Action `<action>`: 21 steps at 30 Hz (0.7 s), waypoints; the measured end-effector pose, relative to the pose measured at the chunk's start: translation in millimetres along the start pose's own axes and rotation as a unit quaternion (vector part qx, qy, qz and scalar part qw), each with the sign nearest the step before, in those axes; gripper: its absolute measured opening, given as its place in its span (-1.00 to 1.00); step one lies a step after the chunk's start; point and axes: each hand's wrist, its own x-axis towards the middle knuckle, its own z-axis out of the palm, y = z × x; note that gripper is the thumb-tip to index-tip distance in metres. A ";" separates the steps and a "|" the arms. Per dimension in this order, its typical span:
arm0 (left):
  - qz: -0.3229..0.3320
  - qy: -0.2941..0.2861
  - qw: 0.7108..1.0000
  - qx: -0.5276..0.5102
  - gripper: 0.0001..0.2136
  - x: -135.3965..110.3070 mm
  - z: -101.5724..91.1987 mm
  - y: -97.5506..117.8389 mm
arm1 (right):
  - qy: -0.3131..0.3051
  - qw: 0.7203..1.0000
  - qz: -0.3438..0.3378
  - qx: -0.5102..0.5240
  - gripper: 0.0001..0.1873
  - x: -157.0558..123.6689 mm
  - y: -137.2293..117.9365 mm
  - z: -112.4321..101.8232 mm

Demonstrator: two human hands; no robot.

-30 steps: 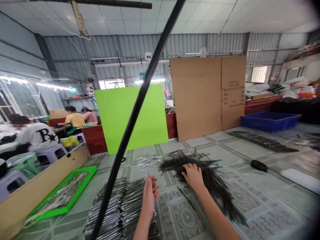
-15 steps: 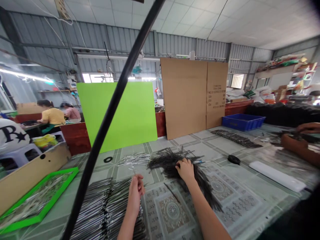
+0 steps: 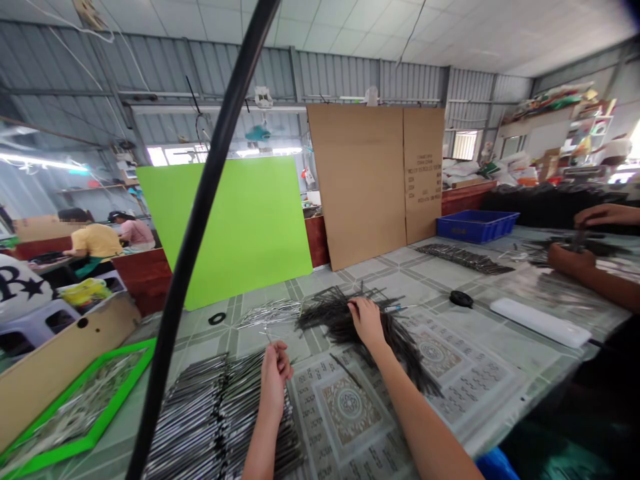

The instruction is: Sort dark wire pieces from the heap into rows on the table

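My left hand point(image 3: 275, 370) is closed, fingertips pinched round a thin silvery strip point(image 3: 267, 333) that sticks up from them. It is just above the right edge of neatly laid rows of dark, shiny thin sticks point(image 3: 197, 407). My right hand point(image 3: 369, 323) rests on a loose heap of thin black strips point(image 3: 403, 357), its fingers curled into them; the fingertips are partly hidden. Behind my left hand lies a small pile of silvery strips point(image 3: 270, 312). One loose black strip point(image 3: 345, 370) lies on the patterned tablecloth point(image 3: 350, 407) between my forearms.
A green-framed tray point(image 3: 95, 427) of pale strips stands left, behind a slanting black pole point(image 3: 193, 233). Black rings point(image 3: 217, 319), a black coil point(image 3: 461, 299), a white bar point(image 3: 540, 323) and a blue crate point(image 3: 477, 227) are on the table. A co-worker's hands point(image 3: 575, 257) work at right.
The head view has shifted slightly, so the scene sits a little differently. Both my hands keep nearly the same places and grips. The co-worker's upper hand at right has moved slightly.
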 end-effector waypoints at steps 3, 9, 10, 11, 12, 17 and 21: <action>0.003 0.003 1.000 0.001 -0.42 0.4 -1.6 -1.4 | 0.016 0.998 0.039 0.047 -0.62 -0.7 6.4 4.0; -0.002 0.006 1.000 -0.005 -0.42 -0.6 -0.6 0.2 | 0.043 0.994 0.069 0.075 -0.58 4.3 8.1 -1.7; -0.004 0.006 1.000 -0.010 -0.42 -0.4 -0.4 1.1 | 0.034 0.994 0.064 0.086 -0.60 5.1 1.7 -4.4; -0.007 0.004 1.000 -0.015 -0.42 0.1 -0.5 1.8 | 0.015 0.993 0.052 0.104 -0.62 5.3 -7.1 -6.9; -0.009 -0.001 1.000 -0.020 -0.42 0.6 -0.9 2.5 | -0.015 0.991 0.033 0.129 -0.64 4.6 -18.2 -9.0; 0.022 -0.001 1.000 -0.006 -0.49 1.8 -7.7 2.0 | -0.199 0.938 -0.094 0.269 -0.67 -12.4 -80.8 -9.6; 0.116 0.036 0.991 -0.058 -0.65 2.0 -12.8 3.1 | -0.212 0.920 -0.115 0.310 -0.65 -29.7 -108.3 -3.4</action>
